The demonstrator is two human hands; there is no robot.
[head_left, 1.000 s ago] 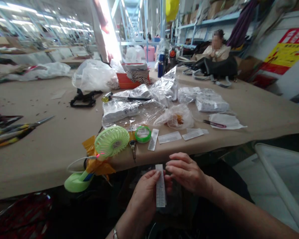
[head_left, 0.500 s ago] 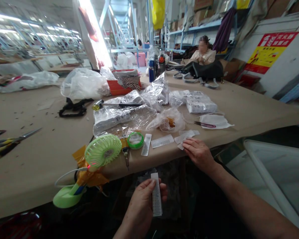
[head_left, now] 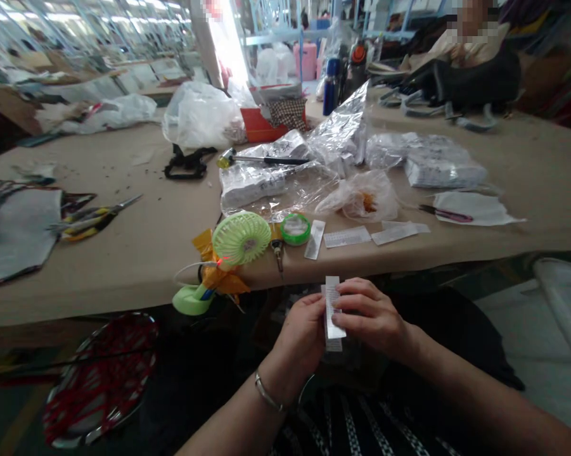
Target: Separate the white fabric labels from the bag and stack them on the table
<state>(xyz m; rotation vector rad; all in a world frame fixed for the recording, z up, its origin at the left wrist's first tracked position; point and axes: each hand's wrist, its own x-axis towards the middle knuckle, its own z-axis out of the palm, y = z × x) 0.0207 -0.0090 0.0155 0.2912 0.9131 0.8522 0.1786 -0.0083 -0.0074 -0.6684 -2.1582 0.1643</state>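
Just below the table's front edge, my left hand [head_left: 304,329] pinches a printed white strip [head_left: 333,346], mostly hidden behind another. My right hand [head_left: 375,316] has its fingers on that second white strip [head_left: 333,304], which lies over the first. Both strips are held nearly upright, slightly offset from each other. On the table edge beyond the hands lie more white strips: a tilted one [head_left: 315,239], a printed one [head_left: 346,237] and an overlapping group [head_left: 400,232]. A green round container [head_left: 295,228] stands beside them.
A green fan [head_left: 241,237] is taped at the table edge beside a pointed tool [head_left: 277,252]. Plastic-wrapped white bundles [head_left: 444,168], a hammer [head_left: 266,159] and pink-handled snips [head_left: 449,214] lie behind. Yellow-black cutters [head_left: 95,221] are at left. A person [head_left: 466,47] sits across the table.
My right hand has come from the strips on the table to my left hand, bringing a strip over the one held there. The view has tilted down and shifted left.
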